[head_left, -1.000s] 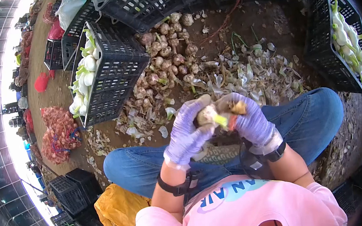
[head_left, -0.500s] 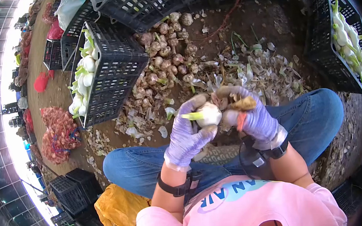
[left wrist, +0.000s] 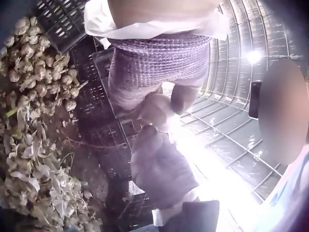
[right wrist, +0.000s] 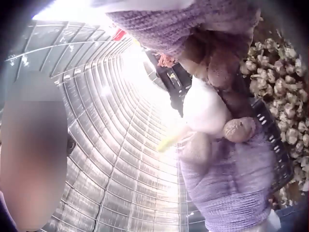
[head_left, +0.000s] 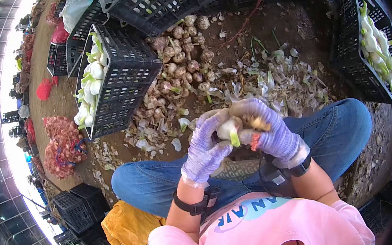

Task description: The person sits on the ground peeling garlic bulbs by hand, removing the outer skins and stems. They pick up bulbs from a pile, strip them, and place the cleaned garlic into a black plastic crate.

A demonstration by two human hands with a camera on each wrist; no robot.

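Note:
A white garlic bulb (head_left: 229, 130) with a short green stem is between the two gloved hands, above the lap. The left hand (head_left: 205, 147) grips it, fingers curled over its far side and thumb near the stem. The right hand (head_left: 275, 132) has its fingertips against the bulb's other side, with a brown, peel-like piece (head_left: 258, 123) and something orange-red at its fingers. In the right wrist view the bulb (right wrist: 205, 107) shows smooth and white between both hands' fingertips; in the left wrist view the bulb (left wrist: 157, 112) is partly covered by fingers.
Unpeeled bulbs (head_left: 178, 58) and loose peels (head_left: 288, 79) lie on the ground ahead. Black crates of white bulbs stand at left (head_left: 124, 77) and right (head_left: 347, 40), with more crates behind. A yellow cloth (head_left: 130, 228) and a red net sack (head_left: 63, 146) are at left.
The bulb has turned within the hands: its green stem, pointing left half a second ago, now points down toward the body. Both hands stay close together over the lap.

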